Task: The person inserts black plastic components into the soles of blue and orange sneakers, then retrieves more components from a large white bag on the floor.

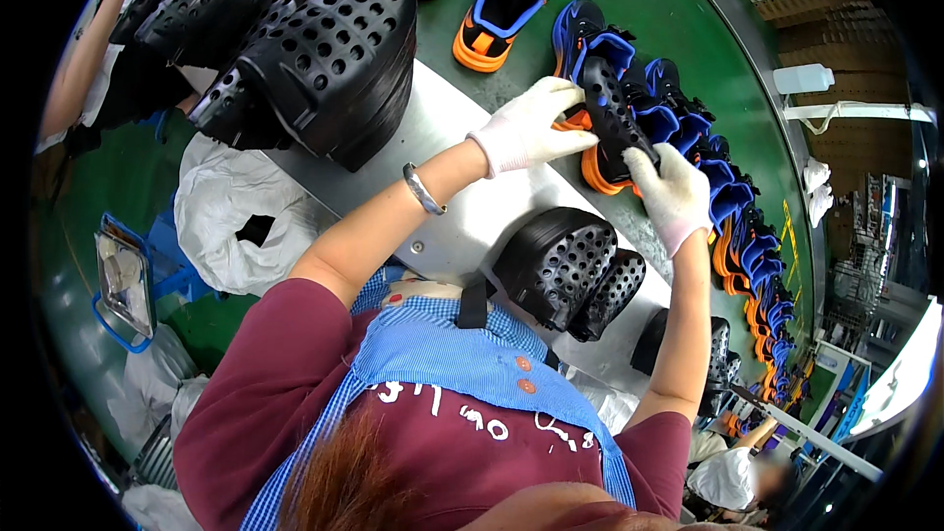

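Observation:
My right hand (pixel 674 192), in a white glove, grips the lower end of a black perforated plastic shoe insert (pixel 615 108). The insert stands out over a black sneaker with a blue collar (pixel 612 47) and an orange sole. My left hand (pixel 536 126), also gloved, is at the orange heel of the neighbouring sneaker (pixel 568 37). Its thumb and fingers are spread apart around that heel, and some fingertips are hard to make out. Close to my body, a small nested stack of black inserts (pixel 565 270) lies on the metal ledge (pixel 438 236).
A tall stack of black inserts (pixel 329 69) stands at the left. Sneakers (pixel 752 256) line the green conveyor (pixel 728 69), with a separate one (pixel 503 10) at the far side. A white bag (pixel 241 211) hangs by the ledge. Another person's arm (pixel 88 59) shows at far left.

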A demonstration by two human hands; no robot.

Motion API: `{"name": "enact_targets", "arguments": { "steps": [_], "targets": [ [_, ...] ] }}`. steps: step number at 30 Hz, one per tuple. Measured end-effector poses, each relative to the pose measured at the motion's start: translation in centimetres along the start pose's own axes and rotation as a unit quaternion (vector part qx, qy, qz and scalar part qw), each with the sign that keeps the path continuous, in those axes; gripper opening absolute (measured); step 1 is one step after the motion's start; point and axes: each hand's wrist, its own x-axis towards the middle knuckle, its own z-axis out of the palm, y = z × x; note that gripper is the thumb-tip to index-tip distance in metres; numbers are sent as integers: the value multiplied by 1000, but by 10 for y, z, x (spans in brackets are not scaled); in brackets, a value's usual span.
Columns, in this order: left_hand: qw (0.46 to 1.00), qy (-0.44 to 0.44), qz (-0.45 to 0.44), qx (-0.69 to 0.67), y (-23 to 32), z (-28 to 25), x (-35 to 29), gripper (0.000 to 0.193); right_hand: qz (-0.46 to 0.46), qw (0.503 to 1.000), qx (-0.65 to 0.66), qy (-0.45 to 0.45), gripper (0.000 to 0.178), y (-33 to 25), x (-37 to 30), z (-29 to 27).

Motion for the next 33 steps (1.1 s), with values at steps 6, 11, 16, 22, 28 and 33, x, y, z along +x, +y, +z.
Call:
{"name": "enact_targets", "arguments": {
  "steps": [6, 11, 16, 22, 28, 33],
  "targets": [
    [994, 18, 28, 108, -31, 26, 24, 49, 71, 975, 155, -142, 49, 17, 65, -23],
    [978, -51, -40, 199, -29, 25, 50, 29, 82, 975, 107, -176, 50, -6, 118, -28],
    [971, -101, -77, 202, -35, 18, 59, 29, 7, 988, -140, -58, 43, -41, 139, 25],
    [939, -219, -146, 221, -32, 4, 76, 32, 62, 986, -113, -110, 35, -63, 156, 62],
    [894, -343, -138, 254, -33, -1, 99, 32, 54, 991, -53, -109, 34, -61, 179, 68],
    [889, -348, -197, 221, -18, -15, 100, 34, 63, 986, -74, -135, 36, -50, 207, 100]
  ]
}}
